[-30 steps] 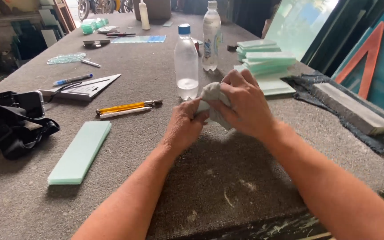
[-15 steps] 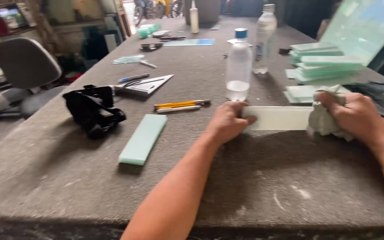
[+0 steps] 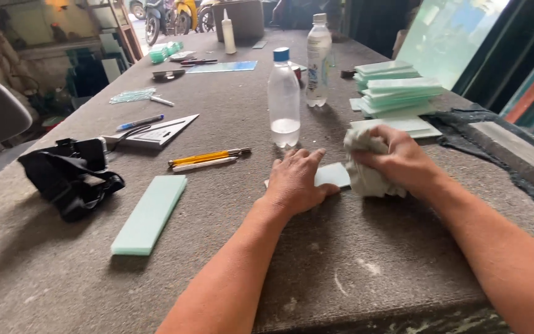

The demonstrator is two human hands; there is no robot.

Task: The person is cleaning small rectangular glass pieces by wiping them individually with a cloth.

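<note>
Both hands work on one small pale-green glass strip (image 3: 334, 175) lying flat on the grey felt-covered table (image 3: 230, 142), seen from the head camera: the left hand (image 3: 296, 181) presses open-palmed on its near end, pinning rather than grasping it, while the right hand (image 3: 402, 162) is clenched around a crumpled grey cloth (image 3: 366, 176) resting on the far end. Glass like this is probably stiff, brittle and slick with sharp edges, best lifted by its long sides; the cloth is soft.
</note>
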